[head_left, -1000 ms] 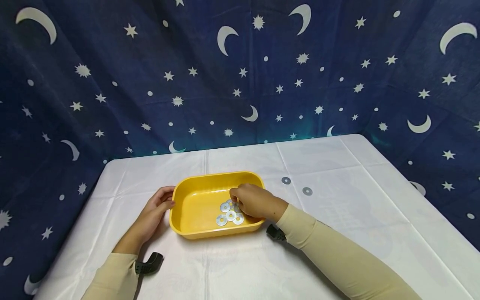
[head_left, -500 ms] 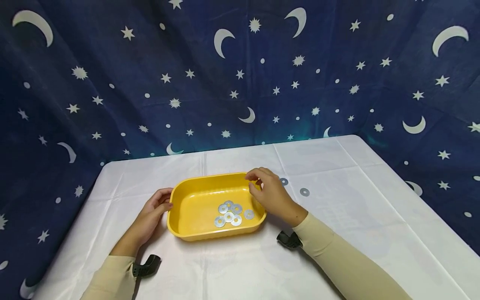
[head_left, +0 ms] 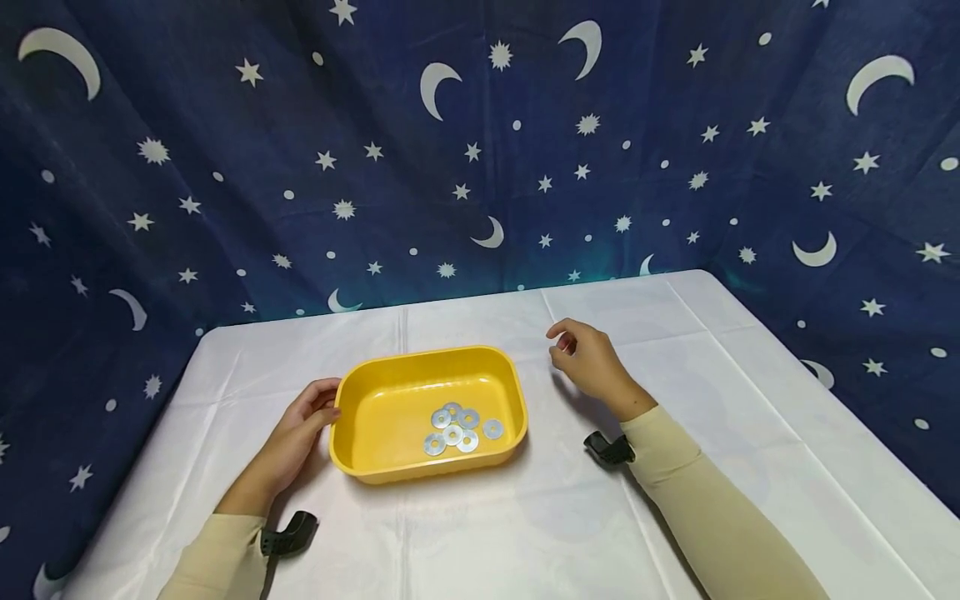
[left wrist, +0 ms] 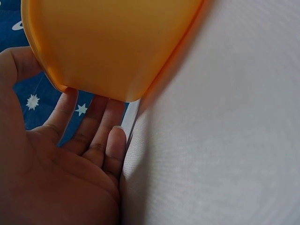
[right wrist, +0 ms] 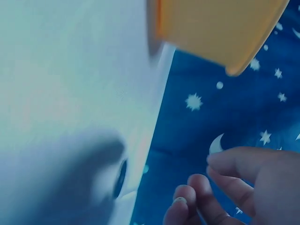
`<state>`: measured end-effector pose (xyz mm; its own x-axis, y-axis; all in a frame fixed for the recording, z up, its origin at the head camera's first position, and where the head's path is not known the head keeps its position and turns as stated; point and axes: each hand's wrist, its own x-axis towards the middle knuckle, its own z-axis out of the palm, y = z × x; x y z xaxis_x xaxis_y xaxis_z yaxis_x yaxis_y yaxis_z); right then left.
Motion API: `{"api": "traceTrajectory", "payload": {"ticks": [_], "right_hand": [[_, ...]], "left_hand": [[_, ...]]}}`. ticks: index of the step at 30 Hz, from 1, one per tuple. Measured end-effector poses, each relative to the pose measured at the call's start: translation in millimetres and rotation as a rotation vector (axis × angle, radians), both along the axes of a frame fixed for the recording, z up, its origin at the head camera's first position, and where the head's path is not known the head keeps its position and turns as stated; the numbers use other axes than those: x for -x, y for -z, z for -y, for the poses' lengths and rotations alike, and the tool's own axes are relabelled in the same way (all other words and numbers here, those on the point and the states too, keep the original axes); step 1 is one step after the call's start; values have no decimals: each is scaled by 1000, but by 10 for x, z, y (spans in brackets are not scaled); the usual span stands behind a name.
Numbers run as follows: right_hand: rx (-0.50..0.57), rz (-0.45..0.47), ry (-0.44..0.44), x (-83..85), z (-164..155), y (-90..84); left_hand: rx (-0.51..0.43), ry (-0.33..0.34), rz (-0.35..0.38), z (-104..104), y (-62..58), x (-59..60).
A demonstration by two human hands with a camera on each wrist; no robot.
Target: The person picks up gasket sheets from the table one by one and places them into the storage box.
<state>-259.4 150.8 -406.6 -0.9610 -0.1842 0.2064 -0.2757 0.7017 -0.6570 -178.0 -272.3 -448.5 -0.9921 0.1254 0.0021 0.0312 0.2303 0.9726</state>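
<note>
A yellow plastic tray (head_left: 375,433) stands on the white-covered table. My left hand (head_left: 296,433) holds its left end, with the thumb at the rim and the fingers against the outer wall, as the left wrist view (left wrist: 70,159) shows. Several flat metal washers (head_left: 453,434) lie inside the tray, most in a cluster and one apart toward the right wall. My right hand (head_left: 596,367) hovers over the table to the right of the tray, fingers loosely curled with nothing between them. Below it, a dark washer (right wrist: 121,179) lies on the cloth; the head view has it hidden behind the hand.
A white cloth (head_left: 465,533) covers the table. Behind the table and at its sides hangs a dark blue curtain (head_left: 390,217) printed with moons and stars. Each wrist wears a black camera mount (head_left: 609,450).
My right hand has let go of a washer in the tray, lifted out over the right wall and moved right above the table. The left hand has stayed at the tray's end.
</note>
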Motion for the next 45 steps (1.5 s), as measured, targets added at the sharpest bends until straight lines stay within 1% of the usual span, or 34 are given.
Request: {"api": "traceTrajectory", "payload": {"ticks": [3, 8, 13, 19, 23, 30, 35, 40, 45], "right_hand": [[-23, 47, 8, 46, -70, 46], [-66, 143, -10, 105, -147, 122], [-169, 212, -19, 129, -160, 159], [-252, 221, -48, 97, -137, 144], [-282, 216, -61, 81, -122, 142], [-294, 259, -56, 76, -123, 147], [-293, 275, -74, 65, -159, 136], [-293, 302, -67, 62, -177, 137], [-300, 301, -84, 55, -185, 133]], "left_hand": [[2, 2, -3, 4, -3, 5], [2, 2, 0, 8, -8, 3], [8, -6, 1, 5, -29, -9], [13, -12, 2, 6, -32, -16], [9, -12, 4, 7, -22, -16], [11, -13, 12, 3, -3, -11], [9, -13, 0, -8, -18, -9], [6, -17, -3, -15, -24, -5], [9, -21, 5, -12, -7, -6]]}}
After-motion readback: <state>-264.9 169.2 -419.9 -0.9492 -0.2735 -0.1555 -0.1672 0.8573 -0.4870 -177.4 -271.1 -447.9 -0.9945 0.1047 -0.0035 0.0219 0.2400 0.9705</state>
